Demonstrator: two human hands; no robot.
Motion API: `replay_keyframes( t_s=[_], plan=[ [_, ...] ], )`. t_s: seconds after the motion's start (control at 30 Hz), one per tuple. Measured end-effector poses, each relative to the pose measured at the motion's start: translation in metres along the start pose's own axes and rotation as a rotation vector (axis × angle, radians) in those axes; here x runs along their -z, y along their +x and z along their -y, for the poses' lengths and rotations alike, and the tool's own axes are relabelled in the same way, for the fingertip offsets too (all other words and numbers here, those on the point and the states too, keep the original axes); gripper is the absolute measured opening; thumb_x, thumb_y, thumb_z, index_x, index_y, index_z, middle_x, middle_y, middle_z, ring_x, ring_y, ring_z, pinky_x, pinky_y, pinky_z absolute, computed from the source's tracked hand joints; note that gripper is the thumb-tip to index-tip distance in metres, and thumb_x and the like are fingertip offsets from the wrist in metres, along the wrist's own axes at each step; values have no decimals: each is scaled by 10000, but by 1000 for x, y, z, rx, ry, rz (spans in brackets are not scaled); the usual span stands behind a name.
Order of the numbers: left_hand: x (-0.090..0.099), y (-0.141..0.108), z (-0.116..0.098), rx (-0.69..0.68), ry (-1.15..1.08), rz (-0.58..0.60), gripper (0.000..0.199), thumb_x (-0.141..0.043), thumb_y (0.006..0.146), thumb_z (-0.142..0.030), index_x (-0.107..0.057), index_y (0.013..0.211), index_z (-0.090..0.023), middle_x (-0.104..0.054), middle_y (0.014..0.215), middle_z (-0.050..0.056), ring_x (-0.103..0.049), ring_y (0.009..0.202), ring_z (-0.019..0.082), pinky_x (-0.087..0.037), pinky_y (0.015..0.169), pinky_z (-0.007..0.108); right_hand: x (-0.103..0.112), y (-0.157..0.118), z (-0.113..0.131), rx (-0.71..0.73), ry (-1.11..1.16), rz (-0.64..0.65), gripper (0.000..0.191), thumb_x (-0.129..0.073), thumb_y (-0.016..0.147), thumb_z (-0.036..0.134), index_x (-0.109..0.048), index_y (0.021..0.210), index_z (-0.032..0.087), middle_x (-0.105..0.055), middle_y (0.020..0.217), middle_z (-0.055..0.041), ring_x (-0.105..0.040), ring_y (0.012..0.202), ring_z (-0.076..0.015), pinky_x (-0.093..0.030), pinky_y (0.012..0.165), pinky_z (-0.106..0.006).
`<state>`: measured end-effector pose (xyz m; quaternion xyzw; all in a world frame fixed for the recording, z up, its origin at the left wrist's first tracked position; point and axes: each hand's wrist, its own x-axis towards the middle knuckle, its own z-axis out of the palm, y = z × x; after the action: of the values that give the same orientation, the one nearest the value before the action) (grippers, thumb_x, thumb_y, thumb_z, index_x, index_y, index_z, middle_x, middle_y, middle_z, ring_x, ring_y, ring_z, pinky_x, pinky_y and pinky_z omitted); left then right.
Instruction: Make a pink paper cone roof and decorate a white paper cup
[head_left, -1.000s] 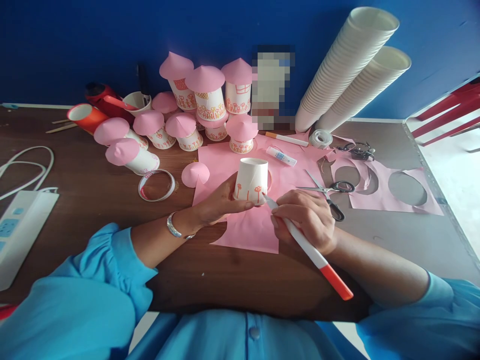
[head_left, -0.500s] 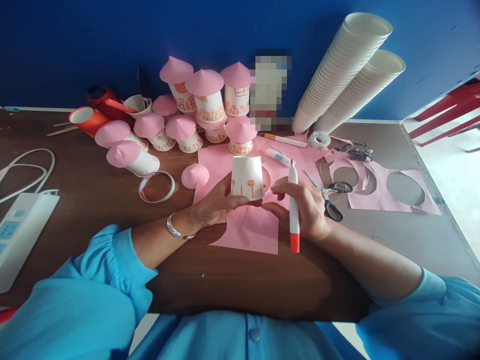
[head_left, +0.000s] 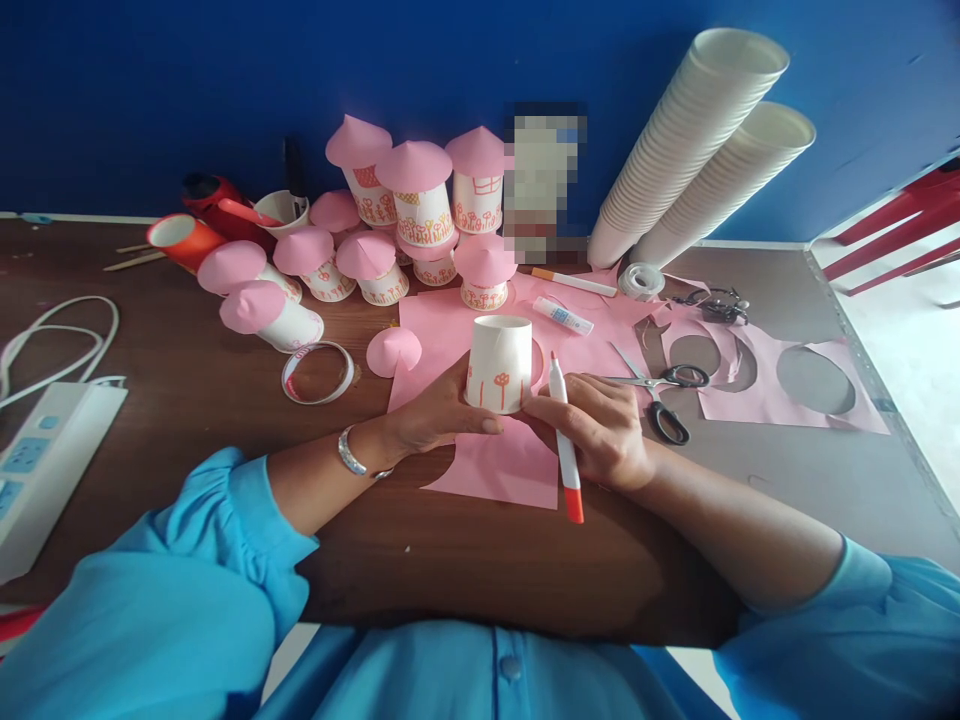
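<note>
A white paper cup (head_left: 501,355) with red flowers and stems drawn low on its side is gripped by my left hand (head_left: 435,410), thumb near its lower edge. My right hand (head_left: 604,425) has a white marker (head_left: 566,440) between its fingers, the red tip pointing up and away and the orange-red end toward me. Fingers of the right hand touch the cup's lower right side. Under both hands lies pink paper (head_left: 502,470) with curved cut edges. The far fingers of my left hand are hidden behind the cup.
Several decorated cups with pink cone tops (head_left: 412,170) stand at the back. Tall stacks of paper cups (head_left: 690,140) lean on the blue wall. Scissors (head_left: 664,385), a glue stick (head_left: 562,315) and a tape roll (head_left: 316,372) lie around; a power strip (head_left: 60,450) is at left.
The cup has turned slightly and tilted, so its upper rim shows more. My right hand has moved in against the cup, and the marker has swung to a slant.
</note>
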<state>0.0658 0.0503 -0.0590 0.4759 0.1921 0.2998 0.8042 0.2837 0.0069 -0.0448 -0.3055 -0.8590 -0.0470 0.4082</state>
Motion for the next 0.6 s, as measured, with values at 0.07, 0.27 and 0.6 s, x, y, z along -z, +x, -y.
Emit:
replay_keyframes(
  t_s=[0.07,0.27,0.6],
  plan=[
    [-1,0,0,23,45,-28,572,-940,673,-339,-643,1143,-202,-709,1074,74,-671,1071,271,-536,927,415,0,0,1,25,-15,16,134,-614,961,134,-665,1079,171,-546,673,18,-483,556,-135,-394,537,-284],
    [-3,-1,-3,6,10,-137,584,-898,752,-312,-618,1257,-226,-692,1275,109,-648,1182,273,-539,960,386,1,1,0,39,-19,-19,224,-631,997,227,-629,1220,201,-551,699,28,-506,570,-129,-426,544,-271],
    [-3,0,-2,-14,-65,-8,393,-823,839,-272,-687,1200,-196,-745,1129,99,-709,1069,240,-552,966,373,2,5,2,59,5,-53,391,-588,1000,185,-574,1390,158,-654,881,-62,-633,702,-164,-523,570,-268]
  ],
)
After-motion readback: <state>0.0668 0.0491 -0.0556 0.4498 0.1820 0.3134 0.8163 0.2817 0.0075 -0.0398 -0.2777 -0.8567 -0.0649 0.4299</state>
